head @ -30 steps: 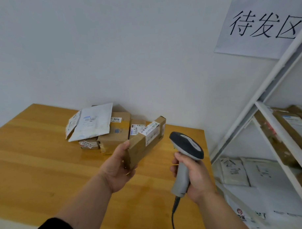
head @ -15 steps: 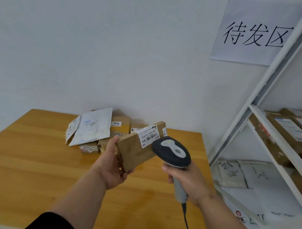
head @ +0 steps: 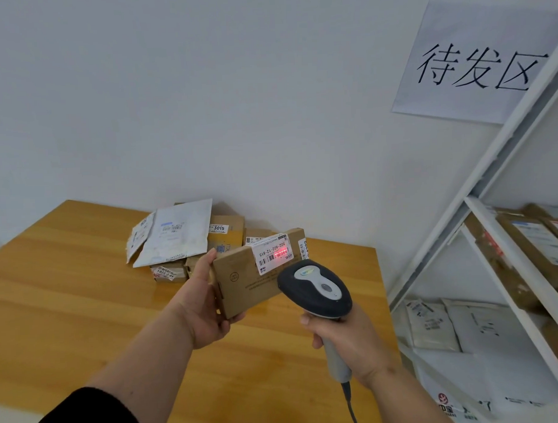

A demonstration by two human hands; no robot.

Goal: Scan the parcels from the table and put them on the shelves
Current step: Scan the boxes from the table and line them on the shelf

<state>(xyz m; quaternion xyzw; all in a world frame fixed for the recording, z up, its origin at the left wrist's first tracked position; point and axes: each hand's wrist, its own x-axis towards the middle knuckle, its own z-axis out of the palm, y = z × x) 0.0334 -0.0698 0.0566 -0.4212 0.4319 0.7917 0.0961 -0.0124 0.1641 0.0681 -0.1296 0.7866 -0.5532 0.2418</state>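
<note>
A flat brown cardboard parcel [head: 254, 277], gripped at its left end by the left hand [head: 202, 304], is now turning label-forward above the wooden table [head: 68, 297]. The right hand [head: 348, 341] is clasping a grey handheld scanner [head: 315, 287], newly casting red light on the barcode label [head: 274, 254]: scanning is underway. White metal shelves [head: 507, 266] are standing just right, with open air between.

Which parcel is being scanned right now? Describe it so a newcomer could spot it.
Start at the wooden table by the white wall. In front of the pile of parcels at its far edge, the left hand holds up a flat brown cardboard box. Unlike the others, it is off the table, with red scanner light on its white label.
</note>
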